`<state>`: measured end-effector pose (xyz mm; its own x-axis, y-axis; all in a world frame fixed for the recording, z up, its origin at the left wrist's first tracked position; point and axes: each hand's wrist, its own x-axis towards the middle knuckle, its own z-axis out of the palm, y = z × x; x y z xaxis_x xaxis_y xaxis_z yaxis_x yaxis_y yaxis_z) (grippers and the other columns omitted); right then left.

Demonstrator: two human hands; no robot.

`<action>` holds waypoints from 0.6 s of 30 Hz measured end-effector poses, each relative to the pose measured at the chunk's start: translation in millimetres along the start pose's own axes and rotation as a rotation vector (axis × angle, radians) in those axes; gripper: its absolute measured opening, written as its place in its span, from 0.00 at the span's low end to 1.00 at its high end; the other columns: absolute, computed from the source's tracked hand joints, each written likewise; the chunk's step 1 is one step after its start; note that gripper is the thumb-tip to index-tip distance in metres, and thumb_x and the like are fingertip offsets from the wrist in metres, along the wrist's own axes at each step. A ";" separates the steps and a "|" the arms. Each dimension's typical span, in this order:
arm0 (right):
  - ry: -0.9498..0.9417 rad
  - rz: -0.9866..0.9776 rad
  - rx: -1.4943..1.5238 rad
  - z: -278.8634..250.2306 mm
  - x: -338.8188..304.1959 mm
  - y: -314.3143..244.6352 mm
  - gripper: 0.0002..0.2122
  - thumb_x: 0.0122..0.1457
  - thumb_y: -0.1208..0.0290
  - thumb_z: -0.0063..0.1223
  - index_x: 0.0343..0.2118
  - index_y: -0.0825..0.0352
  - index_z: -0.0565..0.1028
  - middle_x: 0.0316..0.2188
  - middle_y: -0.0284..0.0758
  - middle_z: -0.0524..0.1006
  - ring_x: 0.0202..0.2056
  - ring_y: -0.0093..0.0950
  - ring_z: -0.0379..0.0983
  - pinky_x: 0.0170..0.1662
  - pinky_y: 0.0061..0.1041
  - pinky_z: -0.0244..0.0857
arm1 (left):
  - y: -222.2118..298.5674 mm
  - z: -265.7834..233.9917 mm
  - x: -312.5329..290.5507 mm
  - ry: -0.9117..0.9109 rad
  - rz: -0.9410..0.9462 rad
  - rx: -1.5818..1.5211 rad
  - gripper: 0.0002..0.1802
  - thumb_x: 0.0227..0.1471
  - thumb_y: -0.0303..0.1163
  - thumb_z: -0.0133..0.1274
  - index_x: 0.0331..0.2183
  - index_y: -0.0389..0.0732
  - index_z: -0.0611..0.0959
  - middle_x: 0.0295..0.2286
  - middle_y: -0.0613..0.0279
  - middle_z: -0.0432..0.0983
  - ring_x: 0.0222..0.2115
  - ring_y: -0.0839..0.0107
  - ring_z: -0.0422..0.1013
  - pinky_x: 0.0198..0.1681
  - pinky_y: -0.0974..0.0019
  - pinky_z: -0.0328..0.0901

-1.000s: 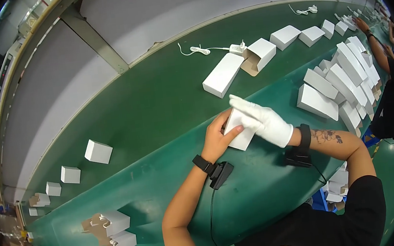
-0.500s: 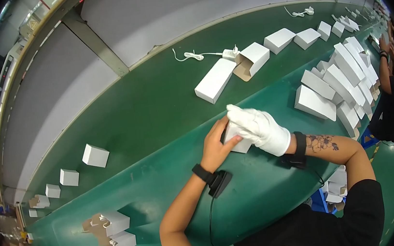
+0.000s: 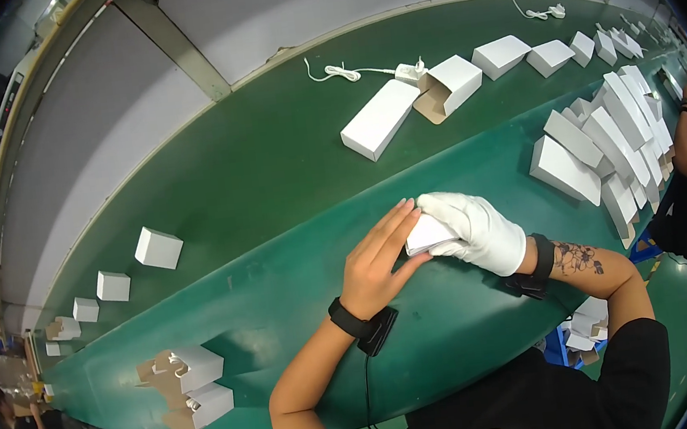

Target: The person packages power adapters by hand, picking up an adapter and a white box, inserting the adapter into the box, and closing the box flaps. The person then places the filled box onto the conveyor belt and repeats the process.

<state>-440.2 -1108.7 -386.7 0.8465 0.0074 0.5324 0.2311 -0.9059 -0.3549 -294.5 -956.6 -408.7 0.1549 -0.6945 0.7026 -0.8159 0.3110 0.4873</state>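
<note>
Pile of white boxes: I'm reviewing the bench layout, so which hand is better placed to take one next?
Probably the right: the gloved right hand is nearer the pile, while the bare left hand is farther off. Both hold a white box, so the right would release first.

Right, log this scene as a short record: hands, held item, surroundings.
Held item: small white box, between both hands
Left hand: bare, fingers and thumb at the box's left side
Right hand: white-gloved, fingers curled around its right side
Green table, left: two open white boxes
Green table, right: heap of white boxes
Beyond: white adapter with cable, beside an open box
</note>
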 end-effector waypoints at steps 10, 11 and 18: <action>-0.059 0.008 -0.189 -17.4 -6.9 -2.5 0.31 0.49 0.62 0.61 0.54 0.67 0.62 0.48 0.44 0.70 0.41 0.41 0.70 0.44 0.35 0.65 | 17.9 3.3 7.7 -0.037 0.136 0.471 0.31 0.40 0.37 0.62 0.48 0.39 0.76 0.50 0.60 0.70 0.52 0.62 0.66 0.50 0.57 0.65; -0.060 0.001 -0.204 -17.3 -8.1 -0.7 0.31 0.49 0.62 0.61 0.54 0.67 0.62 0.48 0.44 0.70 0.42 0.41 0.70 0.45 0.35 0.64 | 18.3 0.9 10.9 -0.062 0.117 0.432 0.31 0.40 0.37 0.62 0.48 0.39 0.76 0.50 0.60 0.70 0.53 0.62 0.65 0.51 0.57 0.64; -0.048 -0.030 -0.251 -22.6 -17.0 3.6 0.33 0.45 0.64 0.63 0.55 0.68 0.62 0.48 0.44 0.70 0.43 0.43 0.70 0.45 0.36 0.63 | 32.3 15.2 8.0 -0.083 0.130 0.620 0.32 0.39 0.38 0.63 0.49 0.41 0.76 0.49 0.64 0.72 0.53 0.64 0.65 0.53 0.55 0.60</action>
<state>-464.7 -1121.6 -379.7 0.8642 0.0505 0.5006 0.1352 -0.9817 -0.1344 -328.1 -961.9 -395.2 0.0090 -0.7322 0.6811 -0.9998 -0.0192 -0.0074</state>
